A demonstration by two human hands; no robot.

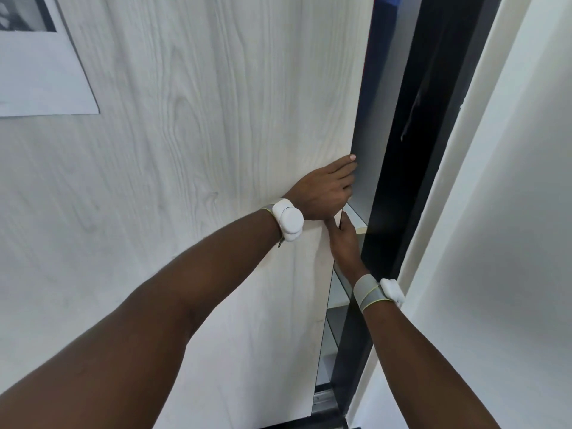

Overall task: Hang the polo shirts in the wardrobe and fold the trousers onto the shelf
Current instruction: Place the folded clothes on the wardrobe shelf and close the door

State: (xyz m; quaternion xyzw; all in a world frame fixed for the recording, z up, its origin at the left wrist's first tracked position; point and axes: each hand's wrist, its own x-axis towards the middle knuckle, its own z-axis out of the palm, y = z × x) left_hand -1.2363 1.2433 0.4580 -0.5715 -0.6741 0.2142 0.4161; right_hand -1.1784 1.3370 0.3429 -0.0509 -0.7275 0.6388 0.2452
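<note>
Pale wood-grain wardrobe door | left hand, right hand: fingers curled round its edge | white wall right

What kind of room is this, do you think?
Probably a bedroom or dressing area. Both hands grip the edge of a pale wood-grain wardrobe door, with shelves in the gap behind it and a white wall alongside.

Sheet of paper with grey printed picture at top, stuck flat on pale wood-grain surface, upper left corner of view. White wall along right side, plain. White wristbands with rounded white units: one mid-frame, another lower right.
</note>
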